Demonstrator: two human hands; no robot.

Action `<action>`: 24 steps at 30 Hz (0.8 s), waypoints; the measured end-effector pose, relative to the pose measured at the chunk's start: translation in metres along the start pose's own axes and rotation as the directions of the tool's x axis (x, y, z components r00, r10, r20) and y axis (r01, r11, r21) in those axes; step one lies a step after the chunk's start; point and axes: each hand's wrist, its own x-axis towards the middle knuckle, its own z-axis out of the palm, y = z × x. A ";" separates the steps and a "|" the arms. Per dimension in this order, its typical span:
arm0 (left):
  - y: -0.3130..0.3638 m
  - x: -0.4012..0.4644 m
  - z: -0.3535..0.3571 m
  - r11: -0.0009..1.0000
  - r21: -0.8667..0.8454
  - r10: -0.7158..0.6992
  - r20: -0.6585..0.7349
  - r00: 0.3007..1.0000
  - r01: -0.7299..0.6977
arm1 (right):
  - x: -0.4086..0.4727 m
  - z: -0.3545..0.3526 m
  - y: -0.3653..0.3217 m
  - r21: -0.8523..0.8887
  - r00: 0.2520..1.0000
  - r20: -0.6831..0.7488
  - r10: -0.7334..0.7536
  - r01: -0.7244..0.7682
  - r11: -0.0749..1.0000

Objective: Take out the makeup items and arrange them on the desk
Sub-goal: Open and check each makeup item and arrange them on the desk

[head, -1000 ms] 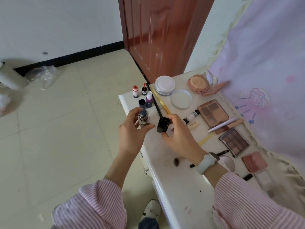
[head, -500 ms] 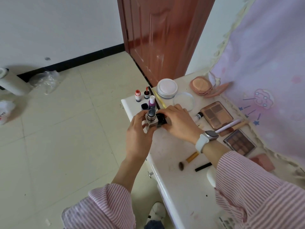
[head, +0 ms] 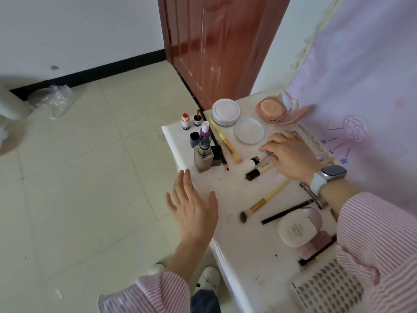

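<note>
My left hand hovers spread flat over the white desk's near edge, holding nothing; my right hand curls its fingers on a small tube among the laid-out makeup. Behind stand a brown door, a pale tiled floor and a pink curtain.

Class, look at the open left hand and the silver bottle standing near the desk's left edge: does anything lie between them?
Nothing visible does. The left hand hovers open over the desk edge, and the stretch of desk up to the silver bottle is bare. The black cap and pencil lie beyond the bottle, not in the path.
</note>
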 end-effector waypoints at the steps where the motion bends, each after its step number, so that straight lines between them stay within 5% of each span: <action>1: -0.003 -0.002 0.004 1.000 0.022 -0.014 0.044 0.999 0.013 | 0.001 0.001 0.003 -0.013 1.000 0.003 -0.003 0.003 1.000; 9: -0.019 -0.002 0.009 0.986 0.164 -0.023 0.189 0.982 -0.008 | 0.004 0.005 0.011 -0.115 0.996 0.014 -0.087 0.088 0.989; 13: -0.013 -0.001 -0.001 0.993 0.110 0.037 0.123 0.992 -0.051 | -0.014 -0.005 0.000 0.179 0.980 -0.192 0.054 -0.019 0.984; 17: -0.004 -0.010 -0.011 0.949 -0.125 0.287 -0.038 0.957 -0.290 | -0.048 -0.020 -0.029 0.701 0.992 -0.046 0.117 -0.051 0.712; 21: 0.008 -0.018 -0.016 0.868 -0.245 0.458 0.058 0.887 -0.432 | -0.080 -0.018 -0.059 0.890 0.987 0.150 0.054 -0.158 0.427; 24: 0.014 -0.025 -0.017 0.846 -0.244 0.506 0.087 0.858 -0.474 | -0.089 -0.009 -0.077 0.961 0.969 0.183 0.168 -0.212 0.178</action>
